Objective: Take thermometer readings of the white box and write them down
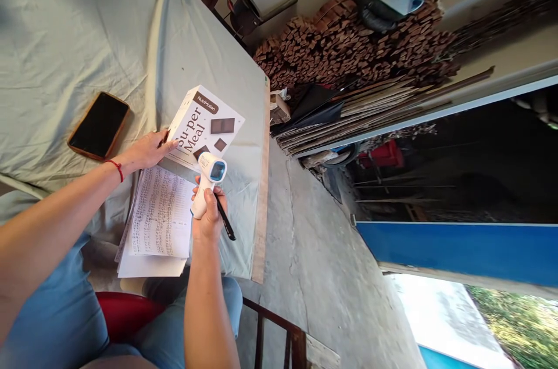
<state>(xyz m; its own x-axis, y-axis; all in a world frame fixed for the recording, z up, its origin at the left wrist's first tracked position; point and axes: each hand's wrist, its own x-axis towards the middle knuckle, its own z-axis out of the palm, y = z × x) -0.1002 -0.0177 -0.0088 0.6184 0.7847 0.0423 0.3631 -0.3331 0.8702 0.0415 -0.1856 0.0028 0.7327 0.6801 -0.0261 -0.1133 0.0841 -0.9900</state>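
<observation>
My left hand (152, 149), with a red cord at its wrist, grips the near left edge of a white and brown box (204, 125) printed "Meal"; its thumb lies on the printed face. My right hand (210, 212) is closed round the handle of a white and blue infrared thermometer (208, 183). The thermometer's small screen faces me, and its head overlaps the box's near edge. A black pen (225, 219) sticks out beside the right hand's fingers; whether they hold it I cannot tell. Printed papers (161, 218) lie in a stack below the box, partly over the table edge.
A phone (99, 125) in a brown case lies left of the box on the cloth-covered table (78, 26). The table's wooden edge (260, 194) borders the concrete floor. Stacked firewood (349, 38) lines the wall. A dark wooden frame (272, 322) stands near my knee.
</observation>
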